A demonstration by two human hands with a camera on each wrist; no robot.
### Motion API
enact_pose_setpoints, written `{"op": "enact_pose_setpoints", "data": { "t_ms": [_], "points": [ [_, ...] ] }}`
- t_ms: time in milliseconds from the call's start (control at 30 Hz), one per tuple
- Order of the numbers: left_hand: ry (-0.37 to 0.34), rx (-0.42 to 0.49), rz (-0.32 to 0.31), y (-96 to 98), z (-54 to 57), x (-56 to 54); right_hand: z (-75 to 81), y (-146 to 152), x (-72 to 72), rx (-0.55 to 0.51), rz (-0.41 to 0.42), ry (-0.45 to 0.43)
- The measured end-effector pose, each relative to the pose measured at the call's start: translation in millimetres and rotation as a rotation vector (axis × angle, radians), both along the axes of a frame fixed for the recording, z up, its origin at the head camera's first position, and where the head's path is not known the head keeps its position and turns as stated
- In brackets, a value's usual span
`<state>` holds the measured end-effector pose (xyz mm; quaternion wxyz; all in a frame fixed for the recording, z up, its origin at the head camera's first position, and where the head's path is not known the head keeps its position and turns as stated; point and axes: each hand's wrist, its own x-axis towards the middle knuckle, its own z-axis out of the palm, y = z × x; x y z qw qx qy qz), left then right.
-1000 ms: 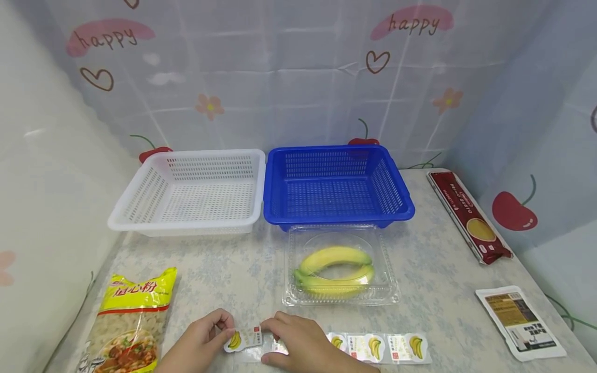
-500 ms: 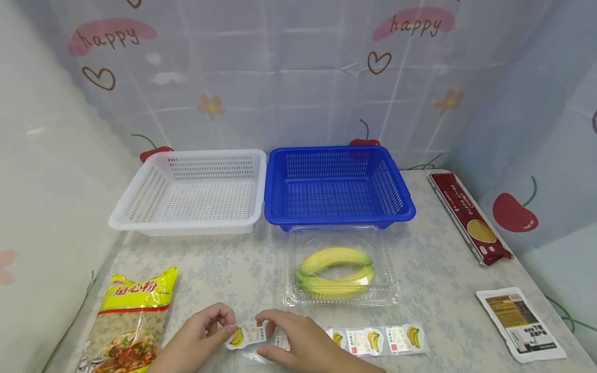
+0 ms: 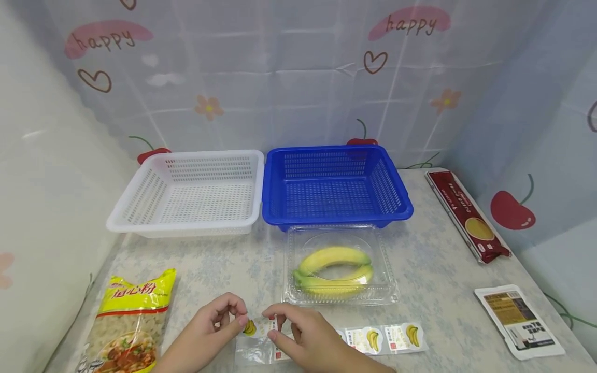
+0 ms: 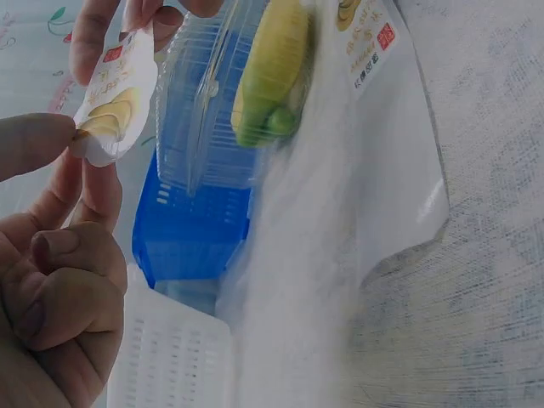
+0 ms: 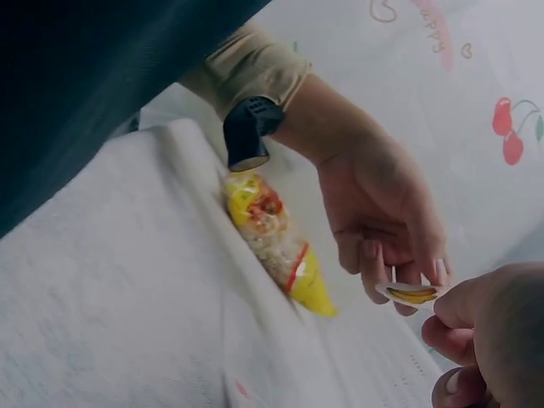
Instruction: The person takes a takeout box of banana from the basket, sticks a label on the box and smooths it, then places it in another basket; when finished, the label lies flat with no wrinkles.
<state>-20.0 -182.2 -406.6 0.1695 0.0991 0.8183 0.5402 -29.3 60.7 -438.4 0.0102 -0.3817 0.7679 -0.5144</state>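
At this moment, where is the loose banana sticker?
The sticker is low in the head view, slightly left of centre, between the left hand and the right hand, below and left of the clear box.

A pale grey-blue printed curtain stands upright behind the surface, creased in a loose grid (the folds show as whitish lines). It carries brown "happy" lettering on pink smears, heart outlines, orange flowers and red cherries. Printed side panels flank the surface, the left panel whiter and softly shiny. Faint blue-grey blossoms pattern the surface's whitish top.
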Motion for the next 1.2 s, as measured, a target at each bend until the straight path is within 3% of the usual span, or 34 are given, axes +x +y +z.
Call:
{"op": "enact_pose_setpoints", "data": {
  "t_ms": [267,533,667,867,1067,1200],
  "points": [
    [0.147,-0.039,0.033,18.8,11.7,-5.5,19.7,16,-5.0,-0.037,-0.114,-0.080],
    [0.396,-0.089,0.025,43.1,18.2,-13.9,30.6,31,-16.5,-0.084,-0.218,-0.090],
    [0.498,-0.126,0.028,54.4,20.3,-21.2,33.6,39,-22.5,-0.077,-0.272,-0.047],
    [0.529,-0.156,0.040,70.8,21.1,-36.0,37.9,54,-32.6,-0.015,-0.348,0.027],
    [0.569,-0.302,0.074,90.0,19.9,-50.3,38.4,67,-42.8,0.099,-0.426,0.062],
    [0.608,-0.354,0.060,101.6,16.5,-60.3,38.1,75,-48.8,0.175,-0.475,0.070]
  ]
}}
